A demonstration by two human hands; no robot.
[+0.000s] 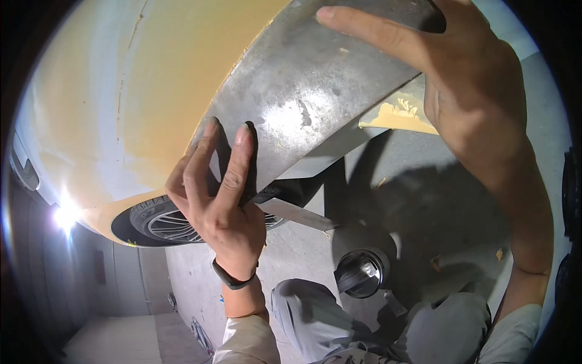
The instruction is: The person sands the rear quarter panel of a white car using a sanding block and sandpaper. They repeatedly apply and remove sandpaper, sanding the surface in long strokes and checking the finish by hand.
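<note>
A broad grey metal sheet, smooth but mottled with dull stains and small scuffs, lies slantwise against the curved body panel of a car. The panel has a matte yellow coat that thins into whitish patches, with a rough, cracked line running down it; a ragged yellow ridge follows the sheet's left edge.

The left hand has two fingers laid against the sheet's lower end, set slightly apart. Its thumb is hidden, so whether it pinches the metal cannot be made out. The right hand is spread wide and holds the upper end, one long digit stretched across the face; its other fingers run out of view at the top.

Soft, peaked yellow paste sits on a flat surface partly covered by the sheet and the right hand. A thin, pale flat strip juts from beside the left hand; its other end is hidden, as is how it is supported.

Below the panel, a ribbed black tyre surrounds a spoked rim, partly blocked by the left hand. A round black container is near grey trouser legs; glare and shadow obscure its contents. A dazzling light washes out its surroundings.
</note>
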